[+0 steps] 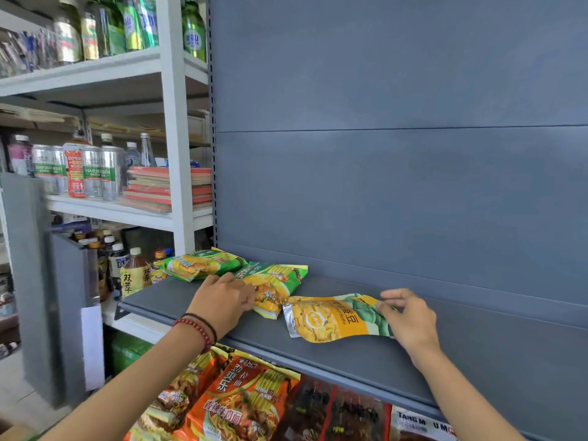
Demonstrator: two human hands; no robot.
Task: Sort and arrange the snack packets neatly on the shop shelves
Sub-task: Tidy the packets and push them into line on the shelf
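Bright, soft, even light. Bottles [73, 33] at 10 o'clock glint and blur; the grey panel [25, 249] at 9 o'clock smears. The yellow packet [331, 316] shows a foil gleam near centre; the green packet [276, 281] is sharp. Straight lines bow toward the edges.

Both hands on the flat grey metal shelf [477, 361]: left hand [222, 297] grips a green-and-yellow plastic noodle packet [276, 281], right hand [410, 316] pinches a yellow foil bean pouch [327, 319] mid-shelf. Second green noodle packet [200, 264] lies at the shelf's left end.
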